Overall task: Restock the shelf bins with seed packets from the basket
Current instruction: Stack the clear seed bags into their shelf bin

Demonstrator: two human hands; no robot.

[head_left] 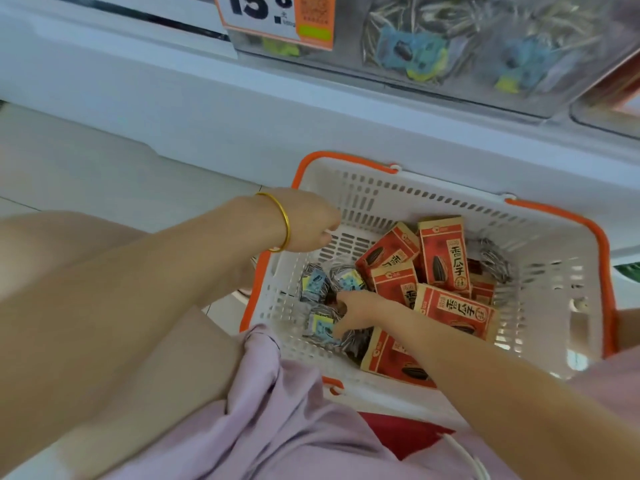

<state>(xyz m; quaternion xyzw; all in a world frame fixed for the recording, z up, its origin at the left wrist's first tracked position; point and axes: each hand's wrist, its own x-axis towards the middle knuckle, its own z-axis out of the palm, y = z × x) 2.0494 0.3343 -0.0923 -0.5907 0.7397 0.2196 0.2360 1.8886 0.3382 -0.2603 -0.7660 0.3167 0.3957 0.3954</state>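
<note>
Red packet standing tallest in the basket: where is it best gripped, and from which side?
Pinch the red packet at its top edge, coming from above. It stands nearly upright in the basket, so that edge is free, while its lower part is hemmed in by other red packets. Its thin, flat shape suits a thumb-and-fingers grip across both faces.

The price tag point(262, 12) reads "15" and "8"; the red packets point(446, 258) read "香瓜子".
</note>
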